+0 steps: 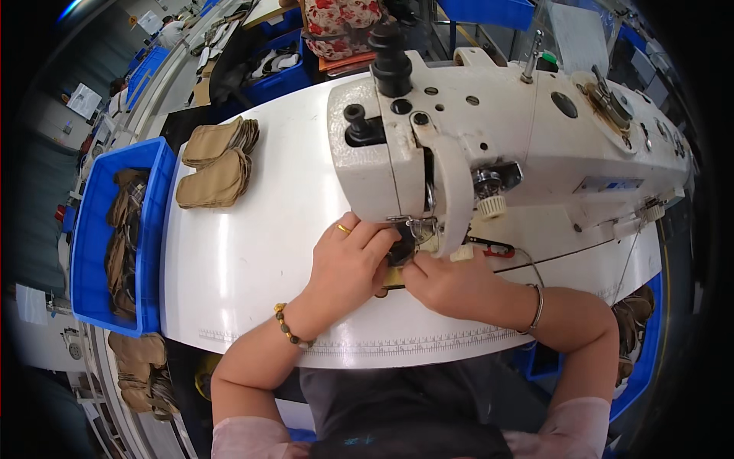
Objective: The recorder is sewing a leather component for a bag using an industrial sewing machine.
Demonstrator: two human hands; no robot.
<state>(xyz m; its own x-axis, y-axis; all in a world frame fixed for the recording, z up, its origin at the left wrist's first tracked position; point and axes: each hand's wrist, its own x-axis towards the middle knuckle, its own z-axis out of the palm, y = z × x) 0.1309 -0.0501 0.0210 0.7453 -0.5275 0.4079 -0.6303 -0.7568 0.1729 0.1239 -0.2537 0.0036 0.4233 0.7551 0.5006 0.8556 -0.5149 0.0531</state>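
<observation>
A white industrial sewing machine (359, 180) stands over the table, and both my hands work beside its needle area. My left hand (344, 264), a ring on one finger, is closed with its fingertips at a small dark piece (401, 249) under the machine head. Close by on the right, my right hand (451, 281) is closed in a pinch near the presser foot. The fingers and the machine hide most of what they grip. Red-and-black thread snips (497, 249) lie on the machine bed just past my right hand.
Two stacks of brown fabric pieces (214, 180) lie on the white table (267, 252) at the far left. A blue bin (153, 252) of dark and brown pieces adjoins the table's left edge. More brown pieces (141, 367) hang lower left; another blue bin (646, 367) sits at right.
</observation>
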